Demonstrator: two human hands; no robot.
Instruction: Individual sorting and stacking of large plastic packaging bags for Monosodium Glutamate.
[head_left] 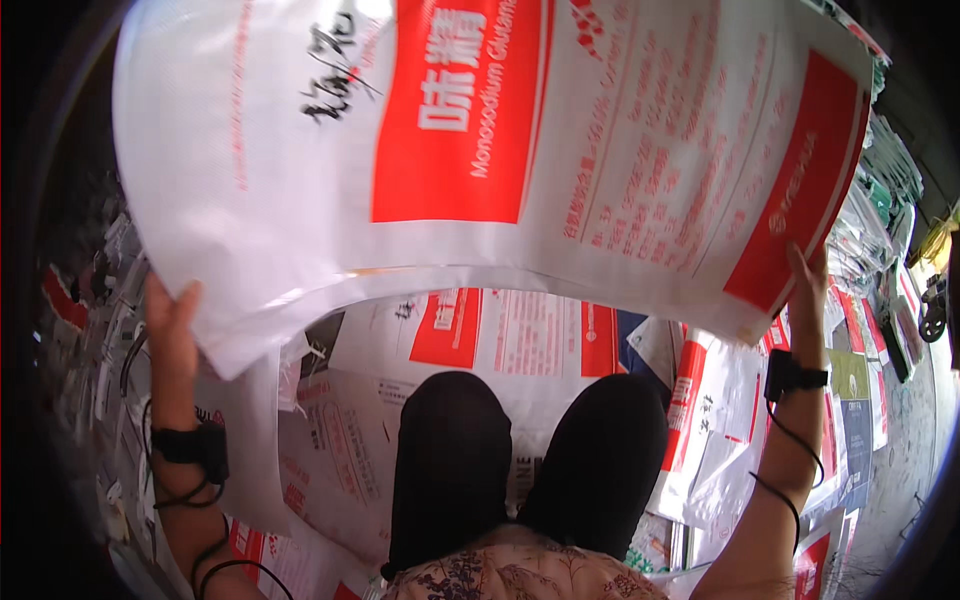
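Observation:
A large white woven sack [300, 200] with red printed panels and black handwriting is stretched sideways in front of me, raised above my knees. My left hand [173, 310] pinches its lower left corner, thumb on the printed face. At the lower right corner, my right hand [805, 275] grips the edge next to a red panel. The sack's near edge sags and curves between the two hands. Its upper part runs out of the picture. Most of my fingers are hidden behind the sack.
Another white sack with a red panel [445, 340] lies flat beyond my knees [455, 440]. More printed sacks [700, 410] spread to the right, and stacked bundles [880, 220] stand at the far right. Black cables [790, 505] hang from bands on both wrists.

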